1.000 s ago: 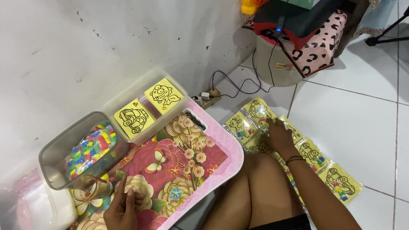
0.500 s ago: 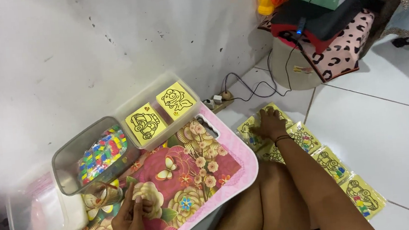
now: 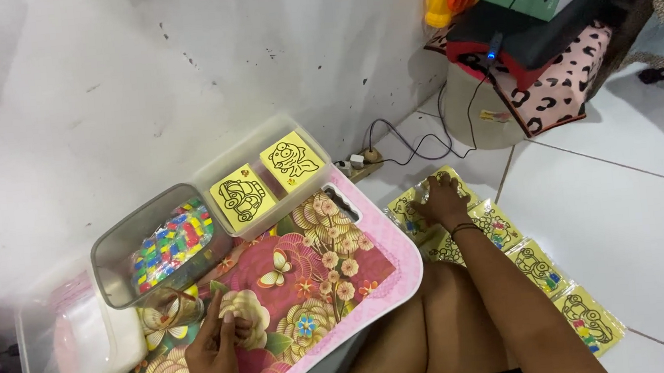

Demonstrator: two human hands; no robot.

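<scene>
The yellow picture cards (image 3: 507,263) are lying in a row on the white tiled floor (image 3: 630,208), running from beside the lap tray out past the person's bent knee. The right hand (image 3: 441,198) is resting flat on the top cards of that row, fingers spread and pressing down, not closed around any one of them. The left hand (image 3: 216,345) is lying on the flowered lap tray (image 3: 332,274), fingers loosely curled with fingertips touching the surface; it is holding nothing that can be seen.

The cards are overlapping in glossy sleeves, so a flat palm is likely to slide several at once or push the row out of line rather than pick up a single card. The tray's corner is hanging just above the nearest cards, and a lifted card could catch under that edge.

On the tray's far side, a clear tub (image 3: 157,246) of small coloured pieces is sitting near the left hand, close enough that a careless sweep could tip it. Two more yellow cards (image 3: 264,184) are lying in a clear shallow bin (image 3: 89,344) against the wall. A power strip and black cable (image 3: 392,145) are trailing on the floor just beyond the row, in the way of any reach further forward.
</scene>
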